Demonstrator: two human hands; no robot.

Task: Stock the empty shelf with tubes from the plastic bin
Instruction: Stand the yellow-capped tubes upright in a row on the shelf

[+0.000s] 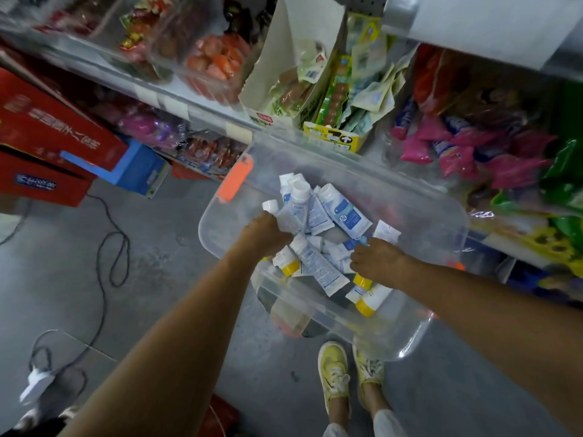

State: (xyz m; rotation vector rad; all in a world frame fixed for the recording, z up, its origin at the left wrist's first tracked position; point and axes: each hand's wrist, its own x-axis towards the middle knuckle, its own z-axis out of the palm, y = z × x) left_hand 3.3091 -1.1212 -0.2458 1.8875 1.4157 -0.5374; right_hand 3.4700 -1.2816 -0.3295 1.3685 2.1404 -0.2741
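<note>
Head view looks down into a clear, round-cornered plastic bin (220, 225) with an orange tag (235, 181) on its far left corner. The bin is in front of stocked store shelves, its far rim close to a grey metal shelf edge (202, 111). I cannot tell what the bin rests on.

Inside the bin lies a loose heap of white squeeze tubes with blue print (344, 209), crossing and overlapping one another. Among them are a few white tubes with yellow caps (367, 305), nearer the front wall.

Both bare arms reach into the bin. The left hand (268, 231) is at the left side of the heap. Its fingers are curled round a pale tube with a white screw cap (270, 205), and the cap sticks out beyond the knuckles. The right hand (378, 260) is on the right side of the heap, knuckles up and fingers bent down among the tubes. A flat white tube end (386, 231) shows just beyond it. I cannot tell whether this hand grips anything, since the fingertips are hidden.

On the shelves behind are sausage packs in an open cardboard box (293, 89), pink snack packets (457, 152) and green bags (564, 178). Red cardboard cartons (47, 130) and a blue box (138, 171) stand at the left. On the grey floor a black cable (107, 247) runs to a white plug block (36, 383). Two feet in yellow sneakers (334, 367) stand just below the bin's near corner.
</note>
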